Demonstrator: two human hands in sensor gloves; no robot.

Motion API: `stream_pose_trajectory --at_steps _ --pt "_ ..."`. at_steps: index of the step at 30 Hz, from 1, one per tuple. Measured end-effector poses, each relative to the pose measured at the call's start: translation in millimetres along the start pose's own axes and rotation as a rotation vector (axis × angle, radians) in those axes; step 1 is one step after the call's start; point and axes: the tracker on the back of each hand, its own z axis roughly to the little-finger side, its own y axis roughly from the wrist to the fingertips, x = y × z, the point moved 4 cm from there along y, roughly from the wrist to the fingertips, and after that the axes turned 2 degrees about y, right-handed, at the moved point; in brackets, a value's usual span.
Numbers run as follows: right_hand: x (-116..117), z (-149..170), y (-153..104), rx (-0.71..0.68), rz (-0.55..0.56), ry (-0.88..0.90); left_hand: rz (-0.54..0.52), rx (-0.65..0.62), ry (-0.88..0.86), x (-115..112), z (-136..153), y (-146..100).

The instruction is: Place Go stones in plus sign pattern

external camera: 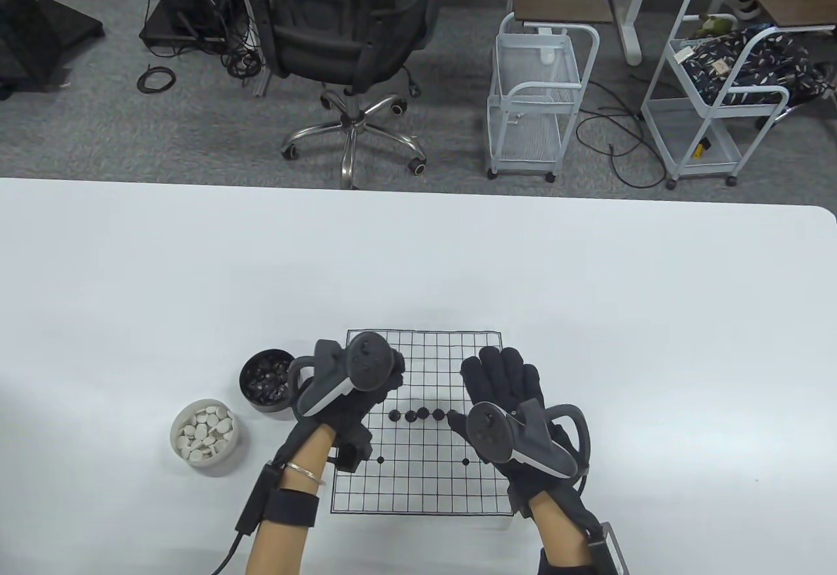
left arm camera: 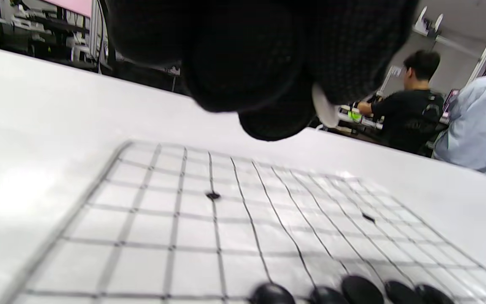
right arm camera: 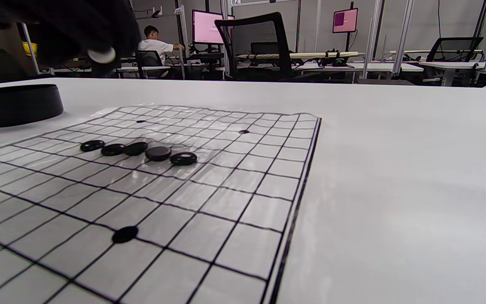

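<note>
The Go board is a printed grid sheet near the table's front. A row of several black stones lies across its middle, also seen as black stones and black stones. My left hand hovers over the board's upper left, fingers curled; a small white stone shows pinched among them, the same white stone. My right hand lies with straight, spread fingers over the board's right side, just right of the row, holding nothing.
A black bowl of black stones and a white bowl of white stones stand left of the board. An office chair and wire carts stand beyond the far table edge. People sit at desks in the background.
</note>
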Motion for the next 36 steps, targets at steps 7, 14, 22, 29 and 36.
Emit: stream_pose_trajectory --at_steps 7,14,22,29,36 --pt "0 2 0 0.0 0.003 0.009 0.151 0.039 0.078 -36 -25 24" --pt "-1 3 -1 0.0 0.008 0.02 0.201 0.064 0.159 -49 -31 30" --pt "-1 4 -2 -0.001 0.015 0.021 0.203 0.071 0.228 -52 -34 27" --pt "-1 5 -2 0.005 0.012 0.023 0.209 0.072 0.252 -49 -36 24" --pt "-1 5 -3 0.008 0.01 0.023 0.221 0.072 0.256 -50 -35 25"
